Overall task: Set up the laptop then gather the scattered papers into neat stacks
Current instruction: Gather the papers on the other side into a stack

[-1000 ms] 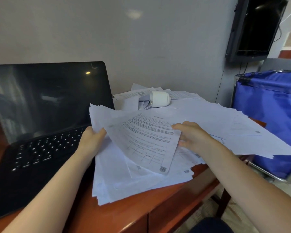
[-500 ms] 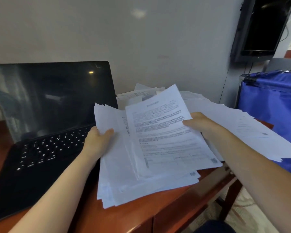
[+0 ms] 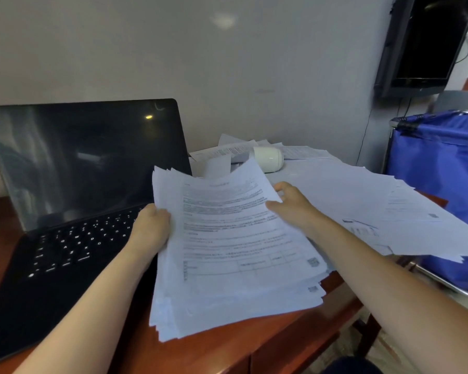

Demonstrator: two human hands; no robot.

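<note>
White paper stack (image 3: 235, 265) runs lengthwise toward the wall (image 3: 227, 76)

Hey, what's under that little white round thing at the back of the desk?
The white round object lies on loose printed sheets spread over the back of the desk. Those sheets cover the desktop there, so anything beneath them cannot be seen.

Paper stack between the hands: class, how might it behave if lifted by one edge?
Probably floppy: the paper stack bends upward at its far end. Likely to slide apart, since its near edges lie fanned and uneven. Perhaps heavy: many sheets, with the left hand and right hand gripping its sides.
</note>
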